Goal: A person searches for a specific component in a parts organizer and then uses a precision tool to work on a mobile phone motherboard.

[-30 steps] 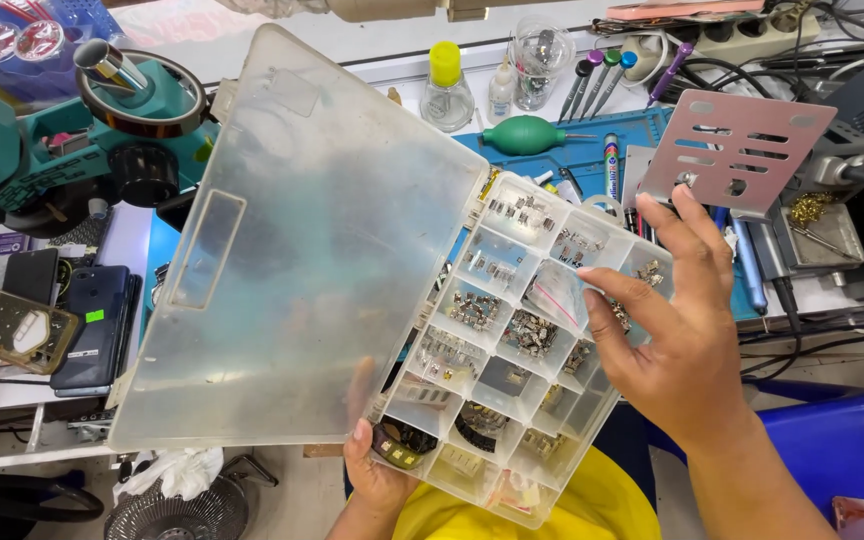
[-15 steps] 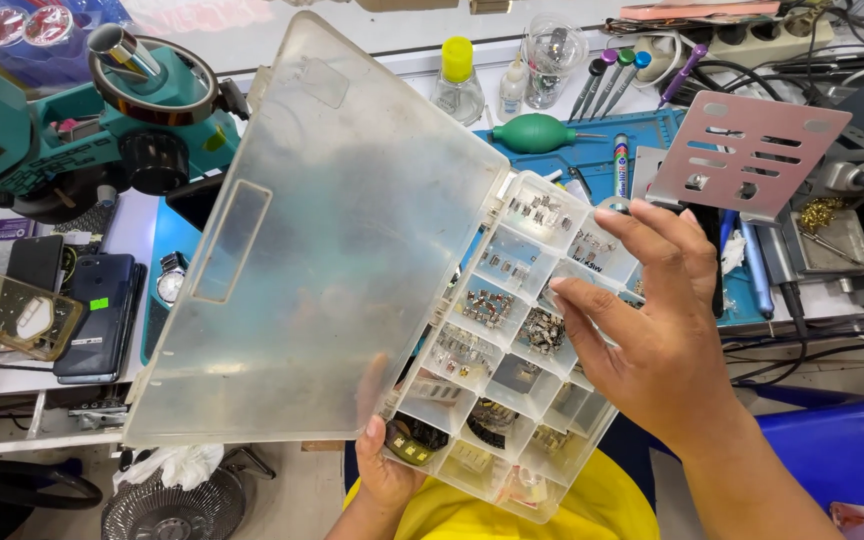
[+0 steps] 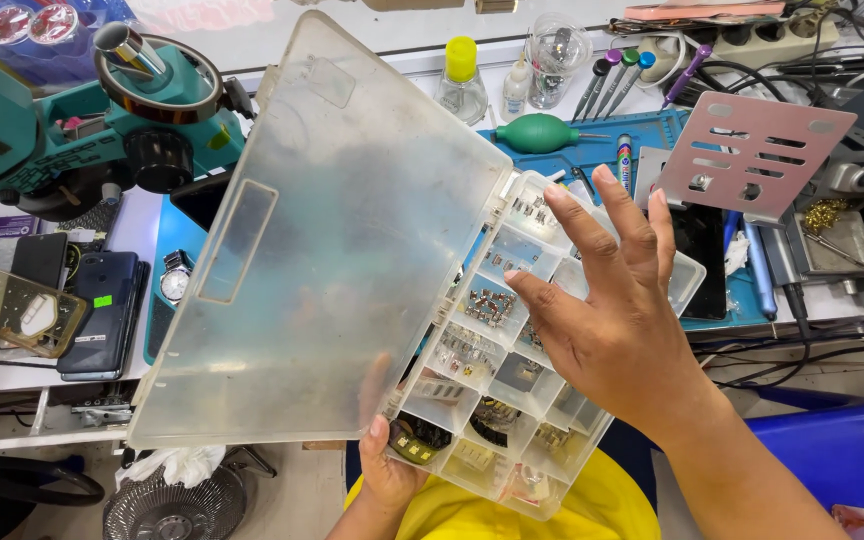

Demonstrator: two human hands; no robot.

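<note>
Both hands busy: left hand [image 3: 392,470] grips the organizer box [image 3: 512,400] (lid up); right hand [image 3: 617,320] hovers, fingers spread.

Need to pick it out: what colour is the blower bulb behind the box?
Green; the blower bulb lies on the blue mat, head view.
</note>
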